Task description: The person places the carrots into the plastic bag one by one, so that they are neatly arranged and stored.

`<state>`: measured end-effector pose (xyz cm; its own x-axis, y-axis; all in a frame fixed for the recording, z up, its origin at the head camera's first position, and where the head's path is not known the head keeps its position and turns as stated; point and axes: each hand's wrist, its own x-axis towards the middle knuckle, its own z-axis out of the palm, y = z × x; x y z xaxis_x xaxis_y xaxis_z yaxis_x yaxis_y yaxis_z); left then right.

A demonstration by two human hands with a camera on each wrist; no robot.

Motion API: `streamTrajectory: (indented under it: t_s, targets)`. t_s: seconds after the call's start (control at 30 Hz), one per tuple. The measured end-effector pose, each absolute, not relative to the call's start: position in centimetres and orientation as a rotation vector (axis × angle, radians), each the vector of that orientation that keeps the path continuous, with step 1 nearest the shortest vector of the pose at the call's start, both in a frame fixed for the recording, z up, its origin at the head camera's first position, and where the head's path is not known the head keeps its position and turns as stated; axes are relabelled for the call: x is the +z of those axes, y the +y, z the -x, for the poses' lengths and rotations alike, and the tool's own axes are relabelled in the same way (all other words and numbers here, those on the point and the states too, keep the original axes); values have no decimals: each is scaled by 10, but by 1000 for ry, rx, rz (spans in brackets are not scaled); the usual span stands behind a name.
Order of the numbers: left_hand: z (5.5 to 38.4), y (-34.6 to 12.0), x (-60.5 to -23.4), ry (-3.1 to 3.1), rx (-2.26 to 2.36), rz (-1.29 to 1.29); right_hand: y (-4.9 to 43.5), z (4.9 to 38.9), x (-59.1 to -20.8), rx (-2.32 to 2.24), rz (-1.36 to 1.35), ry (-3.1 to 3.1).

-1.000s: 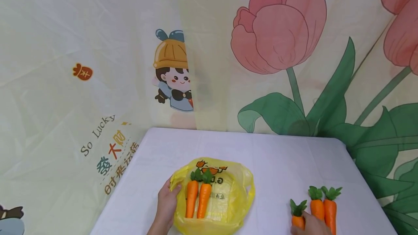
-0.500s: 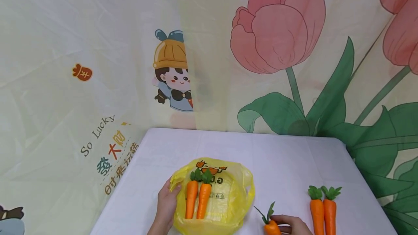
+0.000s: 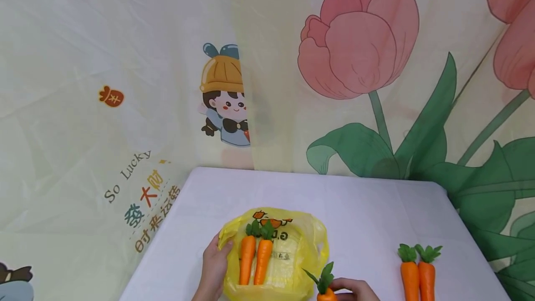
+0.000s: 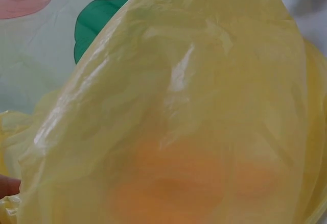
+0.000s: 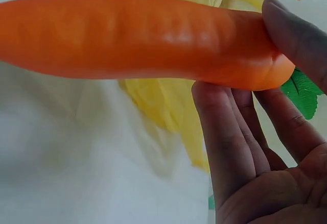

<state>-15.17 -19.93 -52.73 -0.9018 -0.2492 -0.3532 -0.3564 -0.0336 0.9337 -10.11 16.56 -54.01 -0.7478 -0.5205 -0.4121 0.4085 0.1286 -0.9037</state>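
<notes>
Five carrots, one yellow bag (image 3: 298, 254), two hands. Bag sat on the table (image 3: 368, 226), mouth spread; left hand (image 3: 213, 268) kept a narrow grip on its left rim. Right hand (image 3: 355, 289) had its grip on the held carrot (image 5: 148, 38), thumb opposite fingers near the leafy end, at the bag's near right edge; contact with bag, could not tell. Its leaves pointed toward the top of the head view; in the right wrist view the long axis ran across, tapering leftward out of view. Two bag carrots (image 3: 247, 259) lay nearly parallel inside, leaves far, tips nearer the person. Two table carrots (image 3: 410, 280) lay well apart to the right, leaves also far.
</notes>
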Motion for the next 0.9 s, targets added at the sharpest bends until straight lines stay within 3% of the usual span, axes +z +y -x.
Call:
streamTrajectory:
  t_s: [0.4,0.9]
  targets:
    - [149,-198,-527,2116,2144,626,98,106,-524,-1794,429,1629]
    - [152,-200,-528,2120,2103,692,30,139,-493,-2093,327,1522]
